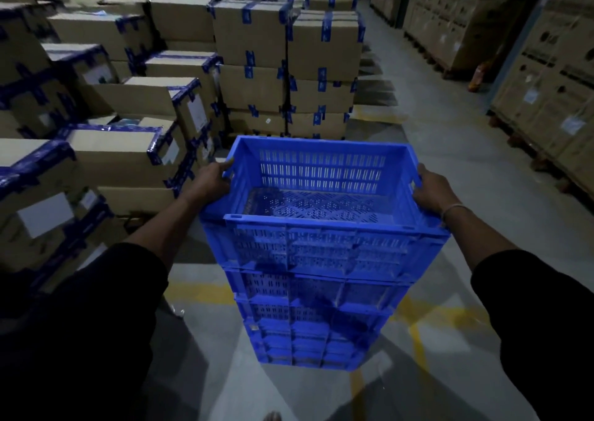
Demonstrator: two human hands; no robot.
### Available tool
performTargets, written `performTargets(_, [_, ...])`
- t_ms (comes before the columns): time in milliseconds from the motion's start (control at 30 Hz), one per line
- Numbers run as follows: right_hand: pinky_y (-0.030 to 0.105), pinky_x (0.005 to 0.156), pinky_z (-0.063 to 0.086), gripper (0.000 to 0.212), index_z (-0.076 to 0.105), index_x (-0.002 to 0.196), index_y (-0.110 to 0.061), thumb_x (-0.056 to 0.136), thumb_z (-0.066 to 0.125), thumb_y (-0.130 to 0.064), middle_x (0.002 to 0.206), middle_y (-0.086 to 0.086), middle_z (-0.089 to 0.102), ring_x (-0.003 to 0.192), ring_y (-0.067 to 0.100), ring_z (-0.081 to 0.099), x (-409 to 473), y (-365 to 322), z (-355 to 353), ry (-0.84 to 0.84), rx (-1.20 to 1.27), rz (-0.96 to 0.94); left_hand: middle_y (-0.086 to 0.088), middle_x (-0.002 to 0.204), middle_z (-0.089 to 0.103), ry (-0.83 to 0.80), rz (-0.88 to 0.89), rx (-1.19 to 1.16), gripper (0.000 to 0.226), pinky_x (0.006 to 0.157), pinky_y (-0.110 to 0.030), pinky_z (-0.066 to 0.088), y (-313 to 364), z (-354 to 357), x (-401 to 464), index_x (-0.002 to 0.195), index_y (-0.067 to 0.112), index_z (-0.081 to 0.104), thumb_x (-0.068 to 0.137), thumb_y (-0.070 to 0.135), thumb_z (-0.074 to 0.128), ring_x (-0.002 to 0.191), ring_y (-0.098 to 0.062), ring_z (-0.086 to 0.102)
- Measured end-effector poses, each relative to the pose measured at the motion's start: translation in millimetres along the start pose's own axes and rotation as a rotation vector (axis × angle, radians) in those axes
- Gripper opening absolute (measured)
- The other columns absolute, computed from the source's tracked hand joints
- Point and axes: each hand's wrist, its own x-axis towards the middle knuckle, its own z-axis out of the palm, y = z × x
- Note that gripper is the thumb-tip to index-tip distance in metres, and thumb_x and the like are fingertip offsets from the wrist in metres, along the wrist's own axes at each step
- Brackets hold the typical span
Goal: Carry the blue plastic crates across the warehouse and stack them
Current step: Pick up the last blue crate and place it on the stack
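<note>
Our hands, left hand and right hand, clamp the top blue crate's side rims, steadying it squarely on the crate stack.

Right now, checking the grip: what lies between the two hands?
In the head view, only the top blue crate lies between them: the left hand grips its left rim, the right hand its right rim. The crate is empty.
</note>
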Motion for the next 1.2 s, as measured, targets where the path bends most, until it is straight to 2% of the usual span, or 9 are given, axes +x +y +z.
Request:
performTargets(200, [0.039, 0.072, 0.037, 0.062, 0.03, 0.147, 0.0, 0.09, 0.055, -0.006, 0.127, 0.033, 0.051, 0.103, 0.046, 0.055, -12.3, -9.0, -16.8, -0.104, -0.109, -0.032, -0.013, 0.14, 0.053, -0.14, 0.005, 0.086, 0.074, 0.092, -0.042, 0.049, 4.6, -15.7, -5.1, 0.161, 0.025, 0.02, 0.097, 0.012, 0.055, 0.119, -0.033, 0.058])
performTargets(300, [0.041, 0.077, 0.043, 0.072, 0.019, 0.151, 0.002, 0.091, 0.056, -0.006, 0.14, 0.034, 0.04, 0.109, 0.047, 0.053, -16.0, -9.3, -14.1, -0.099, -0.136, -0.047, -0.02, 0.162, 0.02, -0.233, -0.026, 0.223, 0.083, 0.109, -0.052, 0.042, 2.2, -2.5, -3.2, 0.162, 0.024, 0.006, 0.097, 0.03, 0.058, 0.137, -0.043, 0.041])
performTargets(400, [0.046, 0.084, 0.049, 0.09, -0.011, 0.155, -0.01, 0.093, 0.054, -0.014, 0.161, 0.023, 0.003, 0.109, 0.048, 0.055, -22.5, -0.2, 1.1, -0.143, -0.163, -0.01, -0.019, 0.167, -0.012, -0.134, -0.036, 0.342, 0.097, 0.115, -0.053, 0.033, 3.5, 19.6, -18.4, 0.162, 0.017, -0.004, 0.095, 0.048, 0.06, 0.151, -0.044, 0.014])
performTargets(667, [0.05, 0.084, 0.047, 0.087, -0.007, 0.155, -0.008, 0.093, 0.054, -0.012, 0.161, 0.022, 0.002, 0.109, 0.051, 0.054, -13.7, 8.4, 16.4, -0.088, -0.164, 0.004, -0.016, 0.164, 0.026, 0.021, 0.209, 0.302, 0.078, 0.125, -0.047, 0.013, 60.0, 49.0, -47.1, 0.159, 0.007, 0.024, 0.102, 0.058, 0.041, 0.155, -0.034, 0.009])
performTargets(767, [0.047, 0.086, 0.047, 0.085, -0.005, 0.156, -0.01, 0.093, 0.053, -0.013, 0.162, 0.021, 0.001, 0.115, 0.048, 0.053, -15.3, 8.8, 16.1, -0.075, -0.135, 0.02, -0.012, 0.151, 0.049, -0.024, 0.418, 0.256, 0.071, 0.111, -0.044, 0.037, 120.0, 79.3, -72.9, 0.151, 0.014, 0.042, 0.102, 0.064, 0.031, 0.141, -0.031, 0.04])
performTargets(833, [0.045, 0.086, 0.047, 0.081, 0.005, 0.156, -0.01, 0.092, 0.054, -0.015, 0.161, 0.02, 0.013, 0.117, 0.045, 0.052, -11.0, 9.4, 14.9, -0.072, -0.057, 0.036, -0.007, 0.124, 0.067, -0.076, 0.527, 0.28, 0.067, 0.088, -0.04, 0.052, 157.5, 101.1, -84.5, 0.134, 0.025, 0.057, 0.1, 0.071, 0.023, 0.11, -0.028, 0.062])
performTargets(933, [0.041, 0.085, 0.051, 0.07, 0.033, 0.148, -0.016, 0.084, 0.057, -0.033, 0.143, 0.013, 0.049, 0.113, 0.037, 0.058, -12.7, 20.9, 13.0, -0.068, 0.311, 0.012, -0.001, 0.071, 0.06, -0.143, 0.652, 0.391, 0.065, 0.055, -0.035, 0.043, 203.2, 124.5, -91.3, 0.095, 0.025, 0.06, 0.094, 0.079, 0.024, 0.063, -0.022, 0.056])
performTargets(1067, [0.042, 0.102, 0.047, 0.063, 0.053, 0.139, -0.015, 0.091, 0.056, -0.057, 0.136, 0.008, 0.059, 0.122, 0.026, 0.058, -42.8, 49.9, 13.5, -0.208, 1.096, 0.161, -0.002, 0.064, 0.052, -0.233, 0.675, 0.412, 0.069, 0.055, -0.033, 0.035, 225.0, 131.8, -83.7, 0.08, 0.015, 0.058, 0.091, 0.078, 0.034, 0.059, -0.022, 0.052])
performTargets(1200, [0.026, 0.107, 0.028, 0.046, 0.043, 0.142, -0.018, 0.101, 0.045, -0.038, 0.14, 0.004, 0.051, 0.121, 0.011, 0.052, -77.3, 117.3, 21.3, 0.114, 1.206, 0.327, -0.009, 0.063, 0.055, -0.218, 0.719, 0.394, 0.069, 0.051, -0.031, 0.031, 218.1, 135.7, -75.2, 0.079, 0.009, 0.061, 0.096, 0.071, 0.037, 0.053, -0.023, 0.05])
